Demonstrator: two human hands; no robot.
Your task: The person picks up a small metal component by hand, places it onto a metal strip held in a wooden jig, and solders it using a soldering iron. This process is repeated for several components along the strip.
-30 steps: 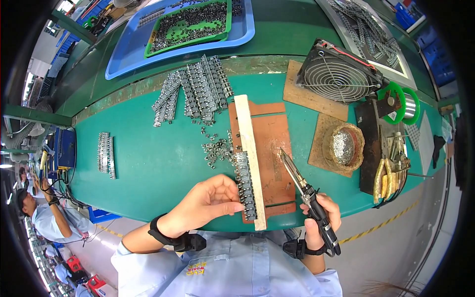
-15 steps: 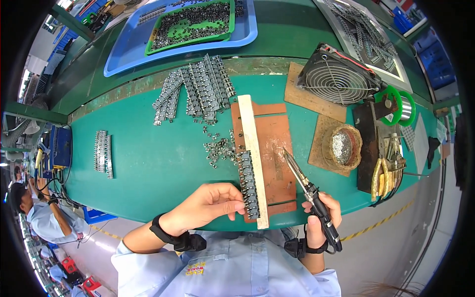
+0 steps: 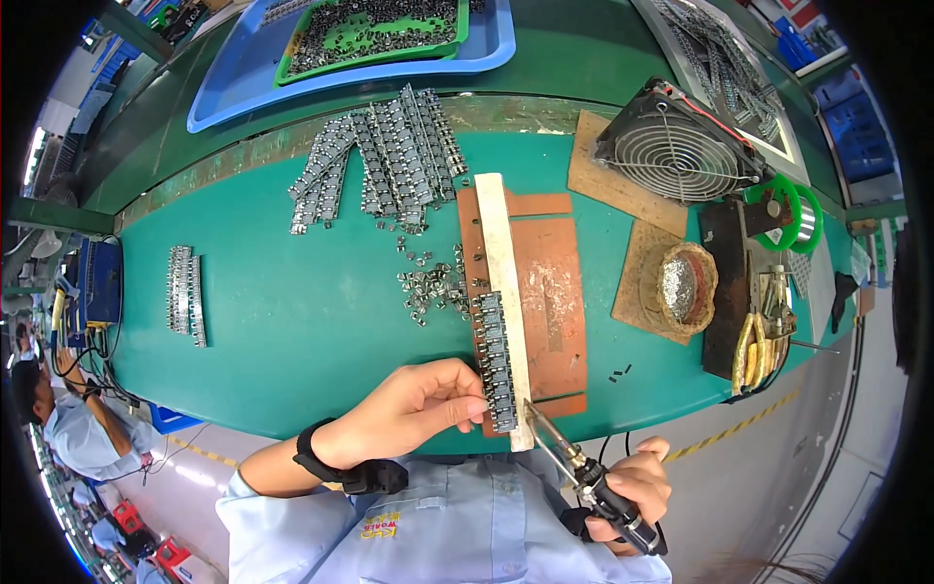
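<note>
My left hand (image 3: 423,409) is closed in a pinch, thumb and forefinger at the lower left edge of a dark strip of small circuit boards (image 3: 495,355); whatever sits between the fingertips is too small to make out. That strip lies along the left side of a pale wooden bar (image 3: 508,292), on a reddish-brown board (image 3: 555,292). In my right hand (image 3: 632,492) is a soldering iron (image 3: 595,479) with a black handle. Its tip points up and left, near the bar's lower end. Small metal pieces (image 3: 428,287) lie loose left of the board.
More board strips (image 3: 394,161) are piled at the back, with a few (image 3: 185,297) at the left. A blue tray (image 3: 233,102) holds a green tray (image 3: 448,49) of small parts. Right are a fan (image 3: 681,146), a solder pot (image 3: 715,282), a green wire spool (image 3: 808,214) and an iron stand (image 3: 720,321).
My right hand has moved the soldering iron down and left, toward the strip's lower end. Several tiny dark pieces now show on the mat right of the board. My left hand stays at the strip.
</note>
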